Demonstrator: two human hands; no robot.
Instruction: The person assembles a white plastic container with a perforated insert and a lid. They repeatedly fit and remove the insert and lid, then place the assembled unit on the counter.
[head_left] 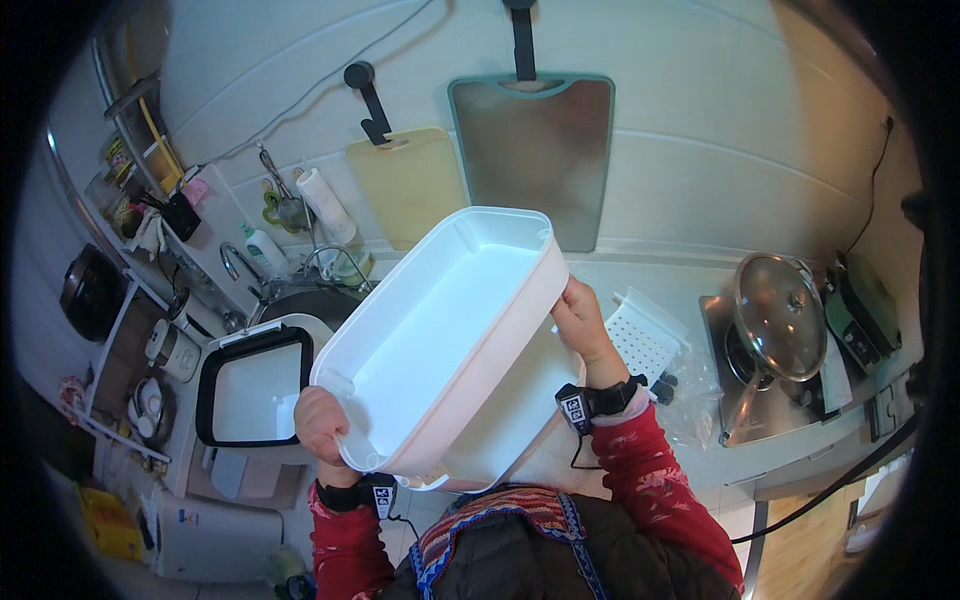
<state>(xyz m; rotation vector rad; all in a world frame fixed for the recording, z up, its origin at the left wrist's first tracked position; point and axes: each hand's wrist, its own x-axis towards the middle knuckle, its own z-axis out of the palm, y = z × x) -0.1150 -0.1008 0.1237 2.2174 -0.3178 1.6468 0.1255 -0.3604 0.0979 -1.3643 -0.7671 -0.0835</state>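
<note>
A white rectangular plastic bin (430, 320) is tilted up in front of me, its inside facing me and bare. My left hand (320, 425) is closed around its near left corner. My right hand (582, 325) grips its right end, the fingers partly hidden behind the wall. Behind and below the bin, a second white smooth-sided piece (510, 425) shows in part; I cannot tell its full shape. Right of my right hand lie a white perforated plastic tray (640, 338), some small black pieces (664, 388) and a crumpled clear plastic bag (692, 408).
Left, a black-rimmed white container (258, 385) stands beside the sink (310, 302). A lidded pan (780, 315) sits on the stove at right, its handle pointing toward me. A yellowish cutting board (405, 185) and a grey one (535, 150) hang on the wall.
</note>
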